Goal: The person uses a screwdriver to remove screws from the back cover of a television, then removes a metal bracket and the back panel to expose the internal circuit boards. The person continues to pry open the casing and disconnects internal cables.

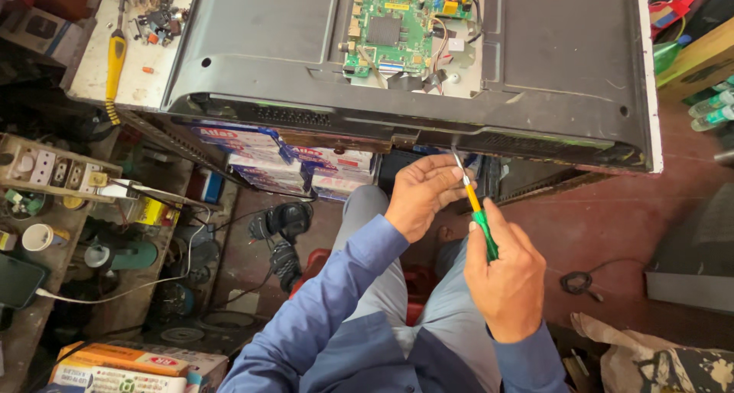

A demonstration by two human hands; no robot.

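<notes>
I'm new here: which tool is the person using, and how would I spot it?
Find the big dark flat-screen back panel. Below its near edge, the right hand holds a slim green-handled screwdriver. The tool on the white bench is yellow.

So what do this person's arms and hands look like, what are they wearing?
Both arms are covered by long blue sleeves with plain cuffs that end at the wrists. The left hand and right hand are bare: no gloves, and no rings or watch that I can see.

Stacked white-blue-red flat boxes (294,160) under the bench; orange-and-white cartons (126,366) bottom left; dark phone screen (17,280) far left.
</notes>
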